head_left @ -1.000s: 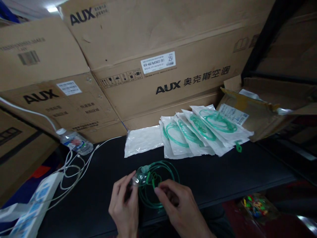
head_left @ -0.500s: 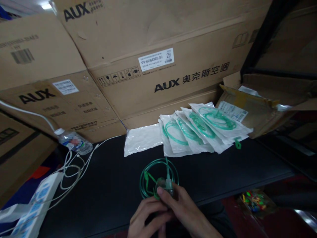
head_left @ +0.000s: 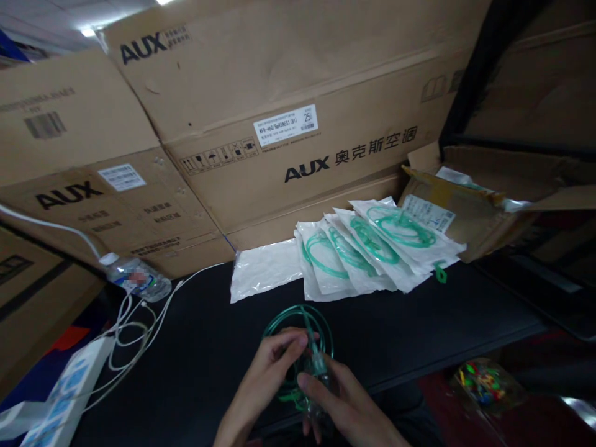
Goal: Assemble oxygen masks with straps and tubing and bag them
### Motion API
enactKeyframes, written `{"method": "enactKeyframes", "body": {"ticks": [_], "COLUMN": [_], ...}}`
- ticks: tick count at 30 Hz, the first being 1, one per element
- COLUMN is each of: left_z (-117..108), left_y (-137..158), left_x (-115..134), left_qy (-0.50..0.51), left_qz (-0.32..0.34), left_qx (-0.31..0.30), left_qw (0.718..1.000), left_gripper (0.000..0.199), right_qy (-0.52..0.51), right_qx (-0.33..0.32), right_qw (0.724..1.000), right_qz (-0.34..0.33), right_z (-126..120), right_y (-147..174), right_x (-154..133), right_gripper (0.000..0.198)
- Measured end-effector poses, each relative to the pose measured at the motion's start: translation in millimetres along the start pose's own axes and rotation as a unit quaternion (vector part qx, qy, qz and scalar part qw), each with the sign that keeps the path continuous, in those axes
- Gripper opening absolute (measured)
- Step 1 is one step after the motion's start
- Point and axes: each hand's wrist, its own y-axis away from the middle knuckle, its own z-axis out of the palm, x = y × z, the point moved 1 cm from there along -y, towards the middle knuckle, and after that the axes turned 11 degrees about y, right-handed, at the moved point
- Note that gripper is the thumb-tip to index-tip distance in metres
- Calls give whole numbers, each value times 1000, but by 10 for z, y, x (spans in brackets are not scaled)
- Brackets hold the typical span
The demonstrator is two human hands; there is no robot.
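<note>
My right hand is closed around a clear plastic cup-like fitting at the near edge of the black table. Green tubing runs up from its top and lies in a loose coil just beyond. My left hand has its thumb and fingers pressed together at the tubing above the fitting. Below it, a bright green strap-like piece hangs by the fitting. The lower part of the fitting is partly hidden by my right fingers.
Several white pouches of coiled green tubing fan out behind, beside a flat white packet. An opened carton stands right. Large cardboard boxes line the back. A bottle, white cables and a power strip lie left.
My left hand has come up from under the fitting to the tubing above it. The green strap has shifted down towards me. My right hand still holds the fitting.
</note>
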Motion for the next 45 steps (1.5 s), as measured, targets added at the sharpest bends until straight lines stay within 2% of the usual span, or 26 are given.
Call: {"method": "enactKeyframes", "body": {"ticks": [2,4,10,14,19,26,30,35,37,40,43,45], "left_z": [46,74,111,120,141,154,175,200,201,197,189,183], "left_y": [-18,-40,-148,-153,-160,-212,-192,-166,-164,-172,-178,-176], "left_x": [-12,-44,-194,-221,-176,-232,-253,-199,-168,-152,-174,-187], "left_qy": [46,90,201,204,213,221,224,220,204,172,168,168], "left_qz": [-45,-72,-95,-96,-106,-93,-78,-77,-69,-53,-54,-54], "left_qx": [-33,-34,-17,-27,-56,-29,4,41,48,50,58,58], "left_qw": [997,993,975,974,970,970,972,972,975,982,983,983], "left_gripper": [41,40,41,42,40,42,44,44,42,41,42,43], "right_qy": [-24,-45,-96,-135,-170,-168,-100,81,187,322,367,366], "right_qx": [-2,3,12,38,67,68,84,123,155,195,217,216], "right_qw": [999,999,995,990,983,983,991,989,969,922,900,901], "right_qz": [-22,-29,-26,-19,-11,-29,-26,-13,-34,-87,-93,-86], "right_z": [-29,-50,-40,-15,-6,-16,-50,-88,-94,-91,-90,-92], "right_y": [-10,-14,2,-19,-79,-93,-51,20,43,58,63,68], "right_x": [24,34,80,135,138,66,-4,-96,-125,-154,-163,-164], "right_gripper": [85,87,69,56,59,59,58,61,53,39,34,35]}}
